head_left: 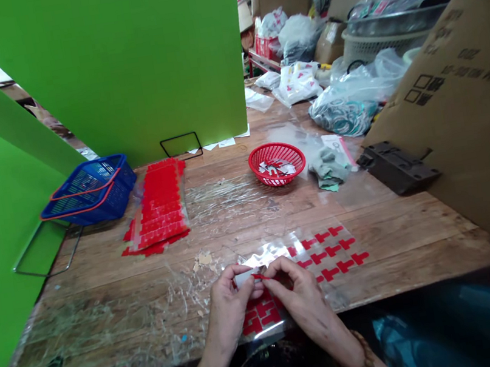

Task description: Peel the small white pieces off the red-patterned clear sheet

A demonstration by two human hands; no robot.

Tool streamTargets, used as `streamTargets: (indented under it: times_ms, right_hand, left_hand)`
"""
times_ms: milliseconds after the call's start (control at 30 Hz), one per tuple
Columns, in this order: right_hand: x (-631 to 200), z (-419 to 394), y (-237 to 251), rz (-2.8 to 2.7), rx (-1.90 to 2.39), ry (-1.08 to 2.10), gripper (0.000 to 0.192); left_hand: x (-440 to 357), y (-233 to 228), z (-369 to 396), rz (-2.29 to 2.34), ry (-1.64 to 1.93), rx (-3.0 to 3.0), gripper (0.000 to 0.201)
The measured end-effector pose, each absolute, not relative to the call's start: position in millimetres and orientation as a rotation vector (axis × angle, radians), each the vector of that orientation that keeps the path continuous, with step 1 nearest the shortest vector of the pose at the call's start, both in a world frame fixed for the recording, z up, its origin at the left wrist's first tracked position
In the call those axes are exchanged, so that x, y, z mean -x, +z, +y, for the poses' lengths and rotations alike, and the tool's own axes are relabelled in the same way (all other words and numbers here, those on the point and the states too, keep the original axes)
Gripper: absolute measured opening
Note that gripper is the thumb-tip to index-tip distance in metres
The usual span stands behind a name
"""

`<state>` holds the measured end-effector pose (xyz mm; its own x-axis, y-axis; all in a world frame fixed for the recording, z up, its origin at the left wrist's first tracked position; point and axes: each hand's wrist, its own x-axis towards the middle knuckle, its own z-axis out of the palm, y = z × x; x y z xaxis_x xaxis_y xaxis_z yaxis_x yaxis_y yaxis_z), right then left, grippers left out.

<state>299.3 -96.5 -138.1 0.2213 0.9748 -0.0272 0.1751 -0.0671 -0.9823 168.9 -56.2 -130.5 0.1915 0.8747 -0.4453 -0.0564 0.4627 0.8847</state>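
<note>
At the near edge of a worn wooden bench (373,238), the left hand (229,308) and right hand (302,301) meet fingertip to fingertip, both pinching a small red sticker (258,276) just above a clear sheet (320,252) lined with red T-shaped stickers. Farther back sit a stack of red sticker sheets (159,208), a blue basket (89,191) and a red basket (277,163), with green boards (117,67) standing behind and a large cardboard box (469,113) at right.

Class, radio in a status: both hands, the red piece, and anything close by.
Left hand and right hand pinch a small red piece. Clear sheet of red T-stickers beneath. Red basket far.
</note>
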Motion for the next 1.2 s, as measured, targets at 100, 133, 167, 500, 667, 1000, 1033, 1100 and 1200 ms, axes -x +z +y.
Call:
streamTargets:
  times_ms: [100,133,167,500,667,1000,1033,1100,1200]
  right_hand:
    - [-298,-95,-133,-1.114,1.486,0.920,0.008]
    - [-298,-94,-131,-1.111,1.492,0.905,0.009]
    - [-298,-94,-131,-1.111,1.492,0.910,0.009]
    - [-299,-94,-147,-1.172,1.560,0.979,0.005]
    - [-297,-92,-142,-1.262,1.633,0.873,0.008]
    - [-296,-90,-147,-1.296,1.684,0.805,0.009]
    - [-296,-90,-147,-1.294,1.683,0.808,0.009]
    - [-296,-90,-147,-1.290,1.678,0.819,0.008]
    - [-296,-90,-147,-1.280,1.670,0.834,0.008]
  left_hand:
    - [-169,-130,-57,1.210,0.810,-0.901,0.023]
    - [-169,-130,-57,1.215,0.811,-0.905,0.023]
    - [-168,-130,-58,1.221,0.809,-0.907,0.023]
    - [-166,-135,-59,1.161,0.747,-0.808,0.029]
    - [-166,-136,-59,1.171,0.765,-0.786,0.033]
    - [-169,-132,-60,1.184,0.776,-0.772,0.032]
    - [-169,-132,-61,1.188,0.780,-0.768,0.032]
    - [-170,-132,-61,1.184,0.792,-0.763,0.031]
    - [-170,-132,-63,1.179,0.809,-0.758,0.031]
